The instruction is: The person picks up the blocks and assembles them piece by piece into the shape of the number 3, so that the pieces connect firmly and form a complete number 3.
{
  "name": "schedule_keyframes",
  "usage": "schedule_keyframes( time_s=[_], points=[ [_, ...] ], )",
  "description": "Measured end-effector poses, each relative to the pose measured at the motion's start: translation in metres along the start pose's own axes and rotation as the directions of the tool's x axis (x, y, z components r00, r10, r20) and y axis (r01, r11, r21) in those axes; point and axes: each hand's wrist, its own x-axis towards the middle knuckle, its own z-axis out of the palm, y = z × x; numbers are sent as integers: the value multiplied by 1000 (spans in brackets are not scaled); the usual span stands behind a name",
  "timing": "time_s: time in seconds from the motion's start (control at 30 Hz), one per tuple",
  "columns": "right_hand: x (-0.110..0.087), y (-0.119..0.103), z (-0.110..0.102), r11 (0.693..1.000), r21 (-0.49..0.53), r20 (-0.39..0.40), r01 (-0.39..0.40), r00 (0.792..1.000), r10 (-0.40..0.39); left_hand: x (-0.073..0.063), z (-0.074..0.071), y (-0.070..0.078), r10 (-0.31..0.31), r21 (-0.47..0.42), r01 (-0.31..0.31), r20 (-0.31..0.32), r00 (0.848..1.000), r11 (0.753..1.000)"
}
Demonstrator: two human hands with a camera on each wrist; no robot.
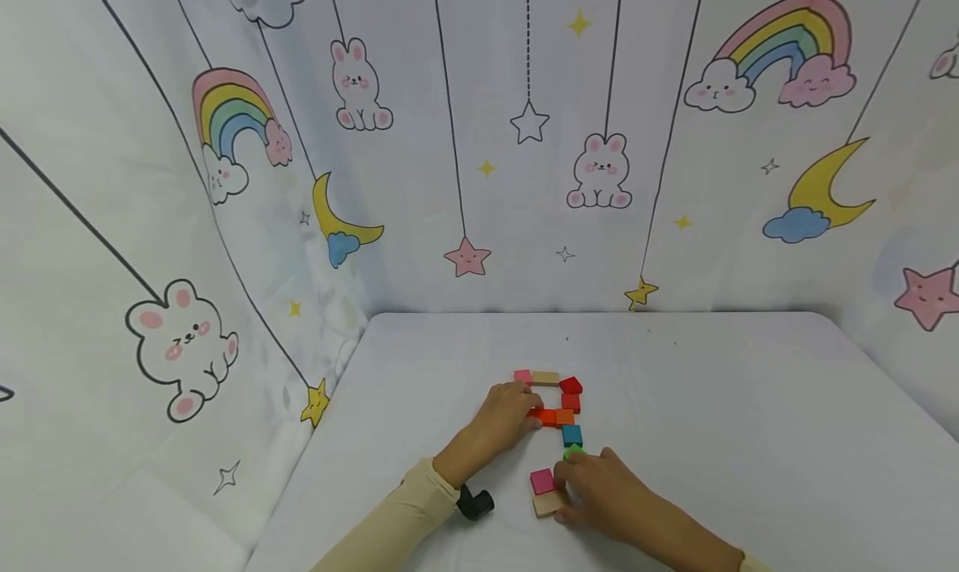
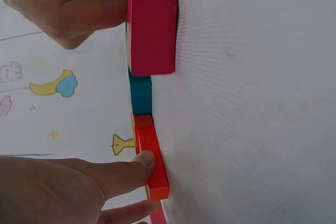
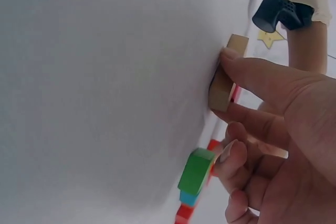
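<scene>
A red-orange block lies in the middle of the table, and my left hand pinches it, the thumb along its near side. My right hand holds a plain wooden block between thumb and index finger. Touching that wooden block is a dark pink block. Close to the right hand's fingers lies a green block, partly hidden in the head view. A blue block and an orange block lead up from it to the red-orange one.
Farther up, a red block, a red pointed block, a tan block and a pink block continue the row. A black camera mount sits at the left wrist. A patterned curtain hangs behind the white table.
</scene>
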Motion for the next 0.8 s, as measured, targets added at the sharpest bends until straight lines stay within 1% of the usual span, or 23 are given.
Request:
schedule_keyframes(
  time_s=[0.2,0.33,0.43,0.6,0.8],
  points=[
    [20,-1,2,998,-59,-47,34,998,-37,0,-1,0,-5,1,5,14,1000,1000],
    [32,0,4,995,-80,-117,64,990,-73,1,-1,0,5,2,-5,11,1000,1000],
    [41,1,5,996,-70,-153,55,986,-66,1,-1,0,9,3,-9,9,1000,1000],
    [47,5,2,999,-34,-146,11,989,-16,1,-2,0,14,0,-14,1,1000,1000],
    [42,8,-3,1000,8,-105,-5,994,6,0,-1,-1,6,10,-6,8,1000,1000]
  ],
)
